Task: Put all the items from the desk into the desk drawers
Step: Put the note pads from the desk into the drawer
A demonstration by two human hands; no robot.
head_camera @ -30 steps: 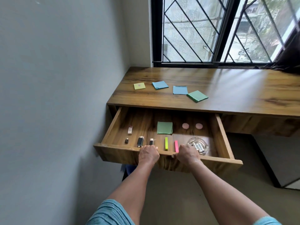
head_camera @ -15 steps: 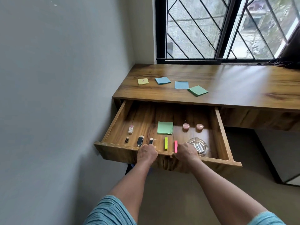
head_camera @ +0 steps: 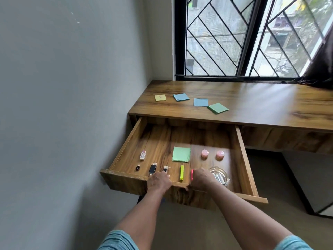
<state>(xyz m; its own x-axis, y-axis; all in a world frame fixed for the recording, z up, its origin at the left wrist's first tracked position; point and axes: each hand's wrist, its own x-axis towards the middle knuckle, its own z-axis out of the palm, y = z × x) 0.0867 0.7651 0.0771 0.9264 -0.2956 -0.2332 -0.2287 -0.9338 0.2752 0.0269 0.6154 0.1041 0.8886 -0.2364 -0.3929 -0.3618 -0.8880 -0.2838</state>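
The counter [head_camera: 252, 105] is a dark-grained wooden top set into a corner. A plain grey wall [head_camera: 72, 105] is on its left and a black-framed window [head_camera: 248, 42] with a diagonal grille is behind it. A dark curtain [head_camera: 320, 65] hangs at the far right. Below the top, the drawer [head_camera: 126, 180] stands pulled well out over a beige floor [head_camera: 189, 228].

The counter runs out of sight on the right. My left hand [head_camera: 159, 181] and right hand [head_camera: 201, 179] both grip the drawer's front rim, fingers folded over it so the tips are hidden. The right one covers the near end of a pink strip [head_camera: 192, 173] and part of a glass dish [head_camera: 219, 175]; I can't tell what the pale pieces in the dish are. The print on the yellow pad [head_camera: 160, 97] is too small to read.

Four sticky-note pads lie flat in a loose row near the counter's left front. The yellow pad comes first, then a blue pad [head_camera: 181, 97], a second blue pad [head_camera: 201, 102] and a green pad [head_camera: 217, 108] just beside it.

Inside the drawer lie another green pad [head_camera: 181, 154] and two pink round pots [head_camera: 204, 153]. There are also a white eraser [head_camera: 143, 155], three small dark sticks [head_camera: 152, 167] and a yellow-green strip [head_camera: 182, 173].
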